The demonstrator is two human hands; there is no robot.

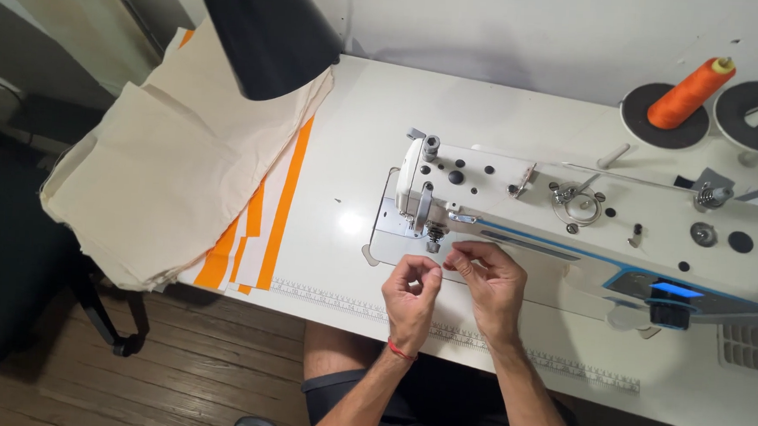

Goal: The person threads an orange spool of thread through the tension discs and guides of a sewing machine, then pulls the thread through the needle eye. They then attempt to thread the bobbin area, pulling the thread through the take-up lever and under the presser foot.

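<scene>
Sewing machine (586, 224) stands on white table (348, 142), needle area (434, 237) just beyond both hands. Left hand (411, 294) pinched, fingertips together below needle; thread too fine to see, so cannot tell what it grips. Right hand (490, 279) likewise pinched just right of needle, contents unclear. Stack of cream and orange fabric (183, 159) lies far left. Orange thread cone (688, 93) upright at rear right.

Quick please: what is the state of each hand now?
Left hand: fingers pinched together; what they hold cannot be told.
Right hand: fingers pinched near the needle; contents cannot be told.
</scene>
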